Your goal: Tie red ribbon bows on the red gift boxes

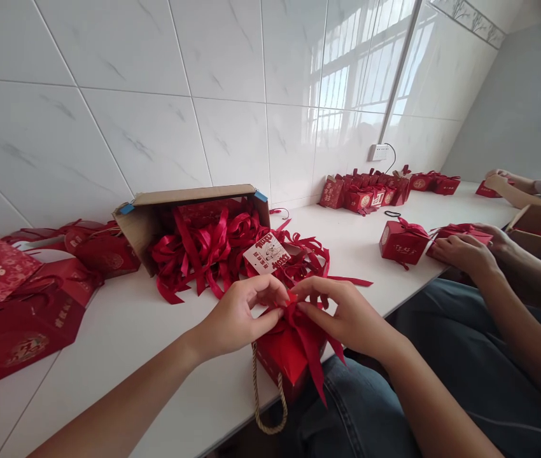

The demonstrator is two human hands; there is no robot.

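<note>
A small red gift box (286, 353) with a beige rope handle (257, 397) rests at the near edge of the white counter (165, 331). My left hand (239, 315) and my right hand (342, 312) meet on top of it, both pinching the red ribbon (311, 346) tied at its top; ribbon tails hang down the box's front. Just behind my hands lies a heap of loose red ribbons (213, 248) with a white printed tag (266, 253) on it.
An open cardboard carton (156, 213) lies on its side, spilling ribbons. Flat red paper bags (17, 305) pile at the left. Finished red boxes (370, 189) stand by the wall socket. A neighbour's hands (466, 251) work a red box (401, 240) at right; another person sits farther back.
</note>
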